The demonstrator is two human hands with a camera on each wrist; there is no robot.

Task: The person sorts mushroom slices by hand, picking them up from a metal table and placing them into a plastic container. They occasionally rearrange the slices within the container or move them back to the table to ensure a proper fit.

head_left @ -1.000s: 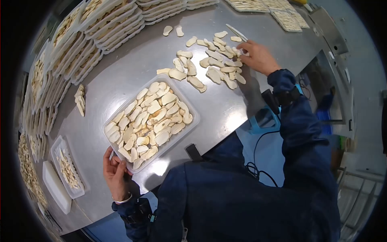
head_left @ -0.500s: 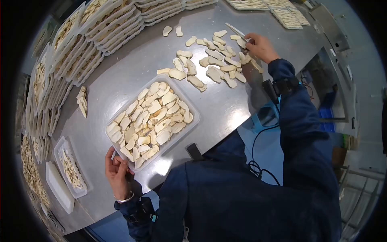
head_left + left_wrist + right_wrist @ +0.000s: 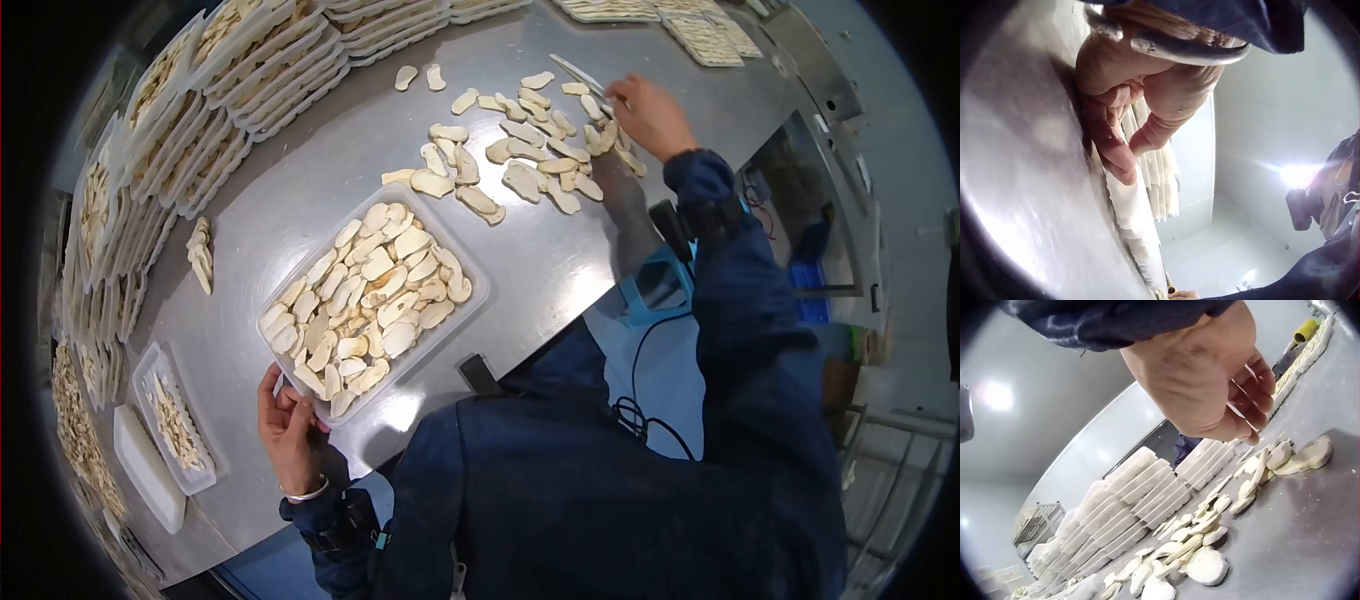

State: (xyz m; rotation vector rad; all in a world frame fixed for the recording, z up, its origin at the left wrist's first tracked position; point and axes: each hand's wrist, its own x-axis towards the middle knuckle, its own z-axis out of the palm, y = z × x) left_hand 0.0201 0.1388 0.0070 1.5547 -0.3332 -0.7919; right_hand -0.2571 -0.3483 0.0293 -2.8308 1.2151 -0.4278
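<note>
A clear plastic tray [image 3: 478, 290] filled with pale mushroom slices [image 3: 378, 264] sits on the metal table near the person's front. At its lower left corner the left hand [image 3: 290, 440] pinches the rim between thumb and fingers; the left wrist view shows the thumb and a fingertip [image 3: 1124, 175] at the tray's edge. Farther right, loose mushroom slices [image 3: 524, 182] lie spread on the table. The right hand [image 3: 655, 118] hovers at their far right edge, fingers loosely bent with nothing seen between them. By its fingertips lies a slim pale pointed tool [image 3: 575, 72].
Tall stacks of filled trays [image 3: 200, 110] line the far left. A small tray [image 3: 205, 465] with slices and a white lid-like slab [image 3: 148, 470] stand at the lower left. A few slices [image 3: 200, 255] lie apart there. More filled trays [image 3: 700, 38] are at the back right.
The right hand has moved right and away from the person, and several slices by it now lie farther right, separated from the pile. The left hand keeps its hold on the tray corner.
</note>
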